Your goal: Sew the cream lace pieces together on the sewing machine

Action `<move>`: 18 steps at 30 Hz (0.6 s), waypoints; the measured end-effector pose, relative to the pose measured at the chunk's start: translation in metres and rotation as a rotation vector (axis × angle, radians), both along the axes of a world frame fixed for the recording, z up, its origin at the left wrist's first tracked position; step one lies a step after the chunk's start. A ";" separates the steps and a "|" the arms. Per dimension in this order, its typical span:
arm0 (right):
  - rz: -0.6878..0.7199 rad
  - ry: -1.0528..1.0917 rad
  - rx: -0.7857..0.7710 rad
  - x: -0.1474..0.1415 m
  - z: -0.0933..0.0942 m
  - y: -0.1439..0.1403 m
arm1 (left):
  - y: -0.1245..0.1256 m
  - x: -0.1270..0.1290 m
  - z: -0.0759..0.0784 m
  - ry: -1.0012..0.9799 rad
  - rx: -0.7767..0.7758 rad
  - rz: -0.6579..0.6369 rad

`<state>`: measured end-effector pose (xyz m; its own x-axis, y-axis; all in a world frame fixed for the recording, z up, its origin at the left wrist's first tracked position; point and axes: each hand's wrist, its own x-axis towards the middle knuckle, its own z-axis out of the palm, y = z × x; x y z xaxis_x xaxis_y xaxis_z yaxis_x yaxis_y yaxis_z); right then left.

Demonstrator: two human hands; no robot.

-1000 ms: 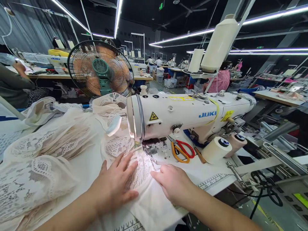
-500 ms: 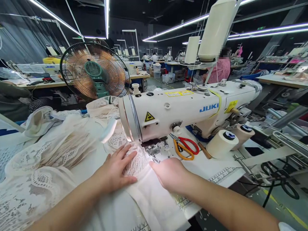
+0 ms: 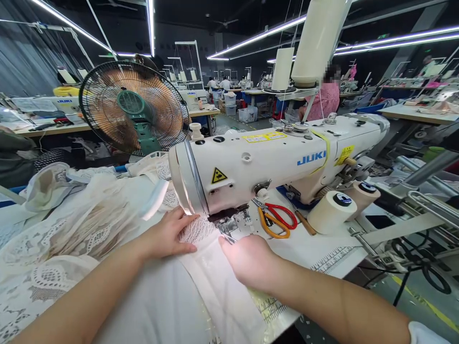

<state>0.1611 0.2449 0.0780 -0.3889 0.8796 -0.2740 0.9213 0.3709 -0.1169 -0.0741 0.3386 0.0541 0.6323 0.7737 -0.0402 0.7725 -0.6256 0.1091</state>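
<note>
My left hand (image 3: pixel 167 236) lies on a piece of cream lace fabric (image 3: pixel 196 230), thumb and fingers spread, close to the needle area of a white sewing machine (image 3: pixel 229 167). On the other side of the fabric, my right hand (image 3: pixel 251 260) is closed, its thumb and fingers pinching the fabric's edge. A thin metal piece (image 3: pixel 228 238) shows at those fingertips; I cannot tell whether it is held or belongs to the machine. Plain cream fabric (image 3: pixel 225 291) runs from between the hands toward me. The right fingers are partly hidden behind the hand.
Gathered lace (image 3: pixel 96 215) lies on the left of the table. Orange-and-red-handled scissors (image 3: pixel 274 220), a wooden-handled tool (image 3: pixel 304 223) and thread cones (image 3: pixel 332 212) sit right of the needle. A fan (image 3: pixel 134 105) stands behind. A person in pink (image 3: pixel 324 100) sits farther back.
My left hand has slid slightly left and its fingers reach less far over the lace. The right hand stays nearly in place. The whole view has shifted a little.
</note>
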 end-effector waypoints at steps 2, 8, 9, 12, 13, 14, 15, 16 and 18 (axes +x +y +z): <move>0.031 -0.100 -0.041 0.001 0.004 -0.003 | 0.004 0.002 0.004 -0.013 -0.016 -0.029; 0.079 0.003 -0.009 0.020 0.003 -0.015 | 0.006 0.004 0.012 -0.007 -0.049 0.038; 0.107 0.035 0.003 0.026 0.003 -0.018 | 0.005 0.004 0.015 -0.009 -0.045 0.045; 0.224 0.077 0.032 0.043 0.002 -0.028 | -0.006 0.012 0.025 0.024 0.046 0.055; 0.266 0.088 0.042 0.050 0.002 -0.031 | -0.014 0.017 0.027 0.039 0.100 0.071; 0.299 0.098 0.049 0.056 0.000 -0.034 | -0.025 0.023 0.028 0.043 0.162 0.088; 0.324 0.109 0.052 0.062 -0.001 -0.037 | -0.037 0.031 0.026 0.033 0.212 0.099; 0.340 0.120 0.053 0.067 -0.004 -0.040 | -0.052 0.039 0.023 -0.022 0.263 0.093; 0.352 0.149 0.060 0.078 -0.009 -0.046 | -0.083 0.057 0.011 -0.150 0.324 -0.016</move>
<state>0.2393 0.1991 0.0689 -0.7019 0.6976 -0.1439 0.7106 0.6719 -0.2087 -0.0169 0.2557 0.0650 0.6247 0.7208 0.3004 0.7526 -0.6583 0.0145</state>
